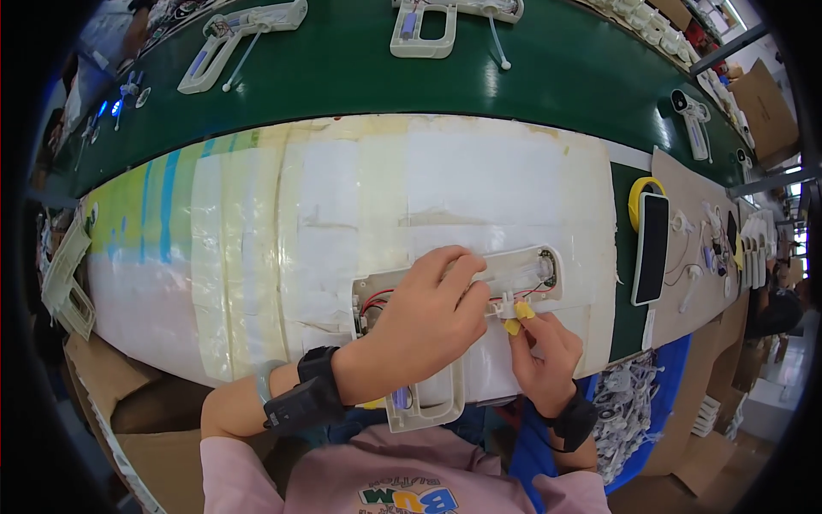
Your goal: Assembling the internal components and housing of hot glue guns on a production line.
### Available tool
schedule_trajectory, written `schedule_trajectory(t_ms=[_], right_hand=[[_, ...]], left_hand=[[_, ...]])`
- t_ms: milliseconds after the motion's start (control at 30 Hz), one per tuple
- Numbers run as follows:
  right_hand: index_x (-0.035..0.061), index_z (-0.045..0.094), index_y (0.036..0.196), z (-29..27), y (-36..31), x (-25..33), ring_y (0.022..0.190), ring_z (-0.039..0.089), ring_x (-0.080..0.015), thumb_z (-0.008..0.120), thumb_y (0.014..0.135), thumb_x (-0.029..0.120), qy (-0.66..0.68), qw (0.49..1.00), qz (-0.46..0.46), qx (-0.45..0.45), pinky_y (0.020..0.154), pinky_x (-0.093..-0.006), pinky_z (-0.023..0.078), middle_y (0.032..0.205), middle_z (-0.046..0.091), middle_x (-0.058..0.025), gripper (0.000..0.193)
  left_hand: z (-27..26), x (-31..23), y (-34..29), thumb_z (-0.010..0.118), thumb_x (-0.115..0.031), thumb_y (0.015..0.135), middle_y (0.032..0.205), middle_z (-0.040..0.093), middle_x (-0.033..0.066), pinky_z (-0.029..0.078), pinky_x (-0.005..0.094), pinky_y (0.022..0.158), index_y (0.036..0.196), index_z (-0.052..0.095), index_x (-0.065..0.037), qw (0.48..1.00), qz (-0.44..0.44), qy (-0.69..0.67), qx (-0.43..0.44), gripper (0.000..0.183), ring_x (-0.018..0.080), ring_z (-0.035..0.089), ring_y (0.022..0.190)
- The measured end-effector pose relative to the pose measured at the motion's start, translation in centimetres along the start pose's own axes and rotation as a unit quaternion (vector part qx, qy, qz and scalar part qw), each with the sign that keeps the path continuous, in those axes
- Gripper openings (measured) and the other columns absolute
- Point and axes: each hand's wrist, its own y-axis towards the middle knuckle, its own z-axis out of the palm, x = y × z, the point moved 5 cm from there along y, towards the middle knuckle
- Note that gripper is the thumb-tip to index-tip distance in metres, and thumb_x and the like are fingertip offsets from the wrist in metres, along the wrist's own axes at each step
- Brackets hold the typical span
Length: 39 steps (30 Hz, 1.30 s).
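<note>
An opened white plastic gun-shaped housing (539,259) lies near the table's front edge, its grip (428,415) pointing toward me. Red and black wires (373,300) run inside, and a clear tube-like part (520,274) sits toward its right end. My left hand (419,321) is closed over the middle of the housing, fingers bent down on it, hiding what lies beneath. Yellow covers wrap the fingertips of my right hand (546,355). Its thumb and finger pinch a small white plastic piece (507,306) at the housing's lower edge. A blue-violet cylinder (400,397) shows in the grip.
More open housings (248,30) (423,43) lie on the green belt (342,86) beyond the board. At right are a phone (651,248), a yellow tape roll (635,204) and loose wired parts (711,244). A blue bin (676,368) of small parts stands lower right, cardboard boxes (145,445) lower left.
</note>
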Motion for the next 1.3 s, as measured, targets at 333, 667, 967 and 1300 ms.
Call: schedule_trajectory(t_ms=[333, 667, 967, 1300], right_hand=[[-0.0028, 0.07, 0.104, -0.8, 0.4, 1.3, 0.042, 0.05, -0.0198, 0.071, 0.078, -0.005, -0.094, 0.993, -0.038, 0.057, 0.043, -0.0315, 0.038, 0.051, 0.05, -0.0069, 0.026], [-0.003, 0.064, 0.102, -2.0, -2.3, -1.8, 0.058, 0.054, -0.0122, 0.064, 0.076, -0.011, 0.149, 0.981, 0.107, -0.061, 0.055, -0.0257, 0.045, 0.077, 0.058, -0.0056, 0.027], [0.0062, 0.045, 0.06, -0.4, 0.9, 5.0, 0.049, 0.046, -0.0195, 0.076, 0.071, 0.01, 0.081, 0.957, -0.213, 0.181, 0.085, -0.0456, 0.055, 0.054, 0.04, -0.0035, 0.033], [0.0055, 0.048, 0.06, 3.2, 2.6, 5.5, 0.049, 0.05, -0.0218, 0.078, 0.07, 0.02, -0.023, 0.941, -0.228, 0.248, 0.094, -0.0433, 0.053, 0.053, 0.044, -0.0049, 0.034]], left_hand=[[-1.3, -0.5, -1.1, 0.075, -0.002, 0.069, 0.117, 0.057, 0.0165, 0.052, 0.0425, 0.087, 0.081, 0.058, -0.002, 1.0, -0.012, 0.011, 0.013, 0.021, 0.0375, 0.057, 0.112], [-2.1, 0.3, -0.7, 0.077, -0.004, 0.068, 0.12, 0.055, 0.0167, 0.05, 0.0418, 0.079, 0.093, 0.054, -0.004, 0.993, -0.111, 0.032, 0.016, 0.034, 0.036, 0.056, 0.106], [-3.6, 1.5, -1.1, 0.082, -0.009, 0.067, 0.121, 0.055, 0.0188, 0.048, 0.0427, 0.086, 0.105, 0.054, -0.004, 0.989, -0.135, 0.023, 0.054, 0.048, 0.0384, 0.056, 0.108], [-2.4, 1.6, -2.0, 0.071, -0.007, 0.07, 0.103, 0.06, 0.012, 0.046, 0.0383, 0.085, 0.104, 0.058, -0.003, 0.981, -0.153, 0.105, 0.059, 0.037, 0.0283, 0.06, 0.097]])
